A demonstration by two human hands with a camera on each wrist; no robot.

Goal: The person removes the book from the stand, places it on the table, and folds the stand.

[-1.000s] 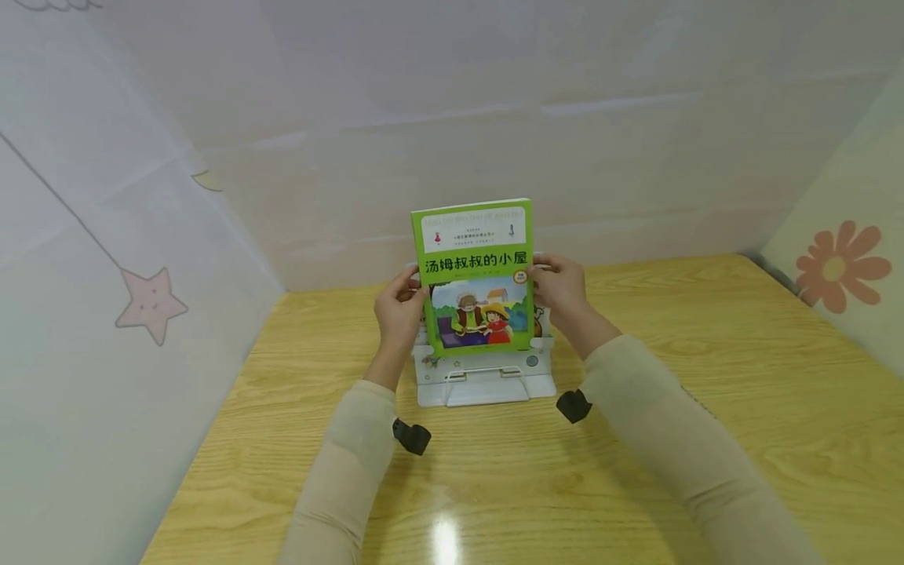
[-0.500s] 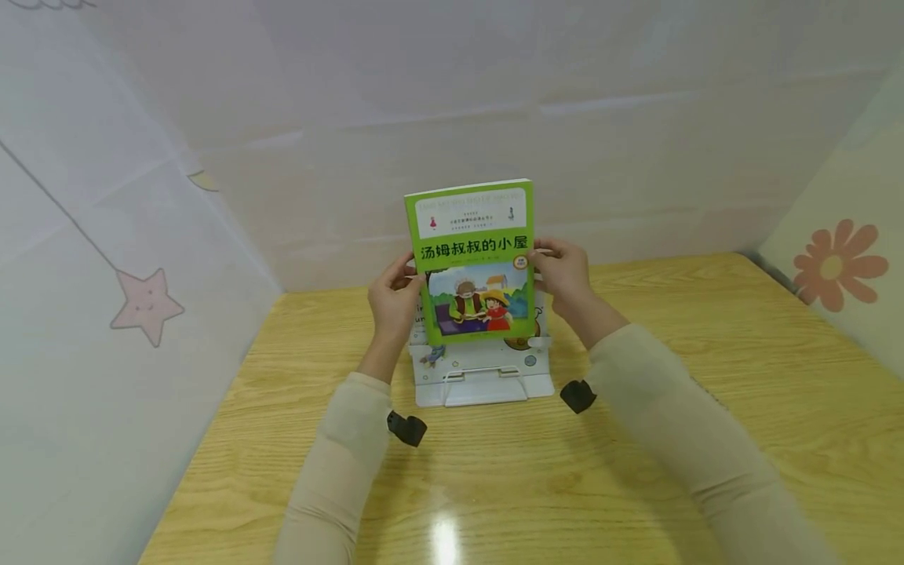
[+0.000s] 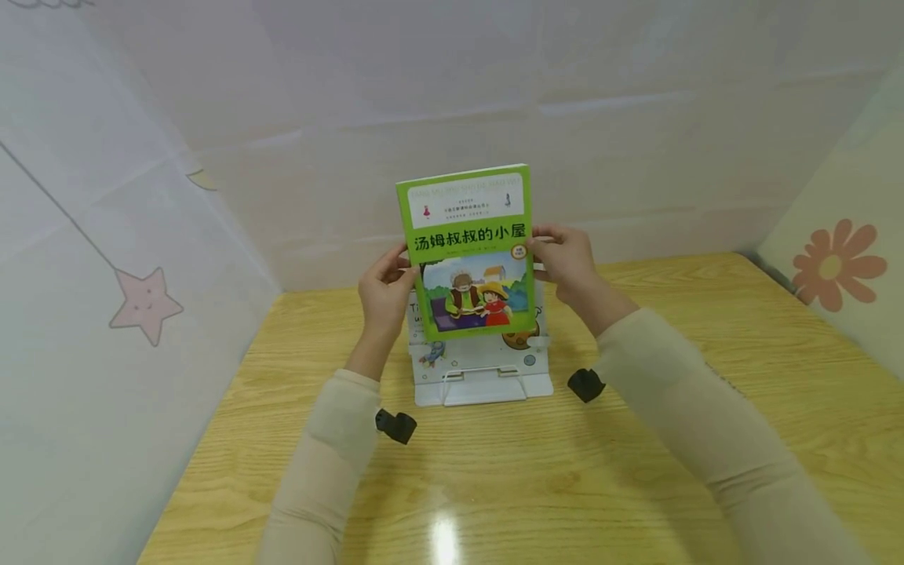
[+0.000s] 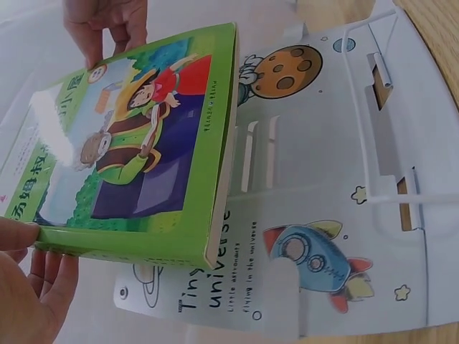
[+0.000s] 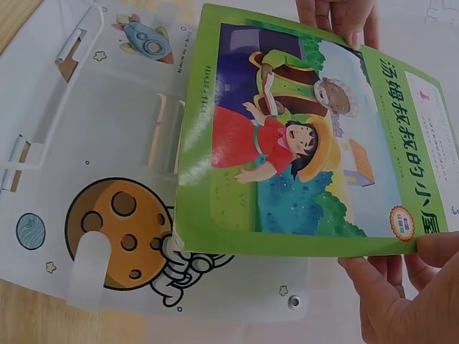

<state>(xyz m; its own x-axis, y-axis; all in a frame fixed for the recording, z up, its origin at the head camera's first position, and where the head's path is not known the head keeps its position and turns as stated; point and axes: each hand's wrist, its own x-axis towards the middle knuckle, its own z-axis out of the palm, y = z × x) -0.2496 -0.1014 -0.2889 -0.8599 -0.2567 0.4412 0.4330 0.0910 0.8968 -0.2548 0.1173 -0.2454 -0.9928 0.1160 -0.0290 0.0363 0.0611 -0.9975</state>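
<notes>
A green-bordered picture book point(image 3: 472, 294) is held upright, cover toward me, in front of a white book stand point(image 3: 466, 388). My left hand point(image 3: 384, 302) pinches its left edge, thumb on the cover and fingers behind. On the opposite edge, my right hand point(image 3: 568, 263) grips the book the same way. In both wrist views the book's lower edge hangs apart from the stand's printed back plate. That plate carries a rocket point(image 4: 308, 254) and an orange planet point(image 5: 118, 233). The book hides the upper middle of the stand.
The stand rests on a wooden table point(image 3: 466, 471), its wire bar and white clips point(image 5: 90, 269) sticking out in front. A pale wall sheet point(image 3: 452, 94) rises behind the table. Black wrist mounts point(image 3: 397, 426) hang below both sleeves.
Both hands have raised the book up off the stand's clips and slightly to the left. More of the stand's printed plate shows beneath it. The stand has stayed in place.
</notes>
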